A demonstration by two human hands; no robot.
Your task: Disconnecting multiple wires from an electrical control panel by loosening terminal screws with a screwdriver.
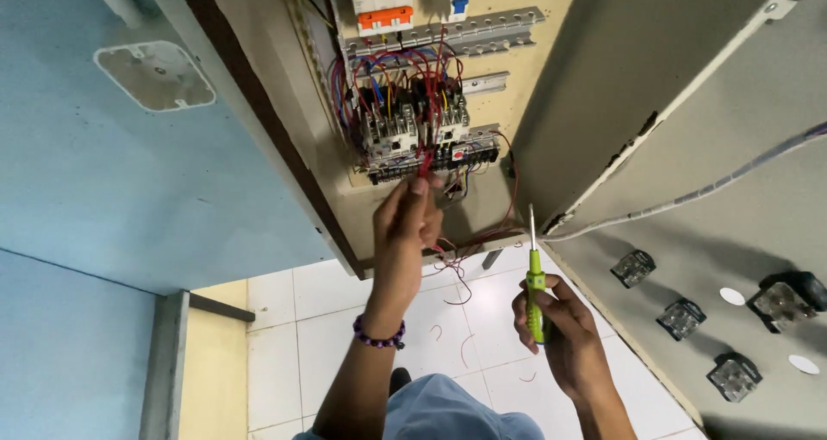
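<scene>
Left hand [405, 225] pinches a red wire [424, 160] at the terminal block [431, 156], twelve o'clock from its fingertips. Right hand [560, 328] fist-grips an upright green screwdriver [534, 276], well apart at four o'clock.

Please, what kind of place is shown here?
Probably a utility spot indoors, at an open electrical panel: red wires at the left hand, a green screwdriver in the right hand, a tiled floor.
</scene>
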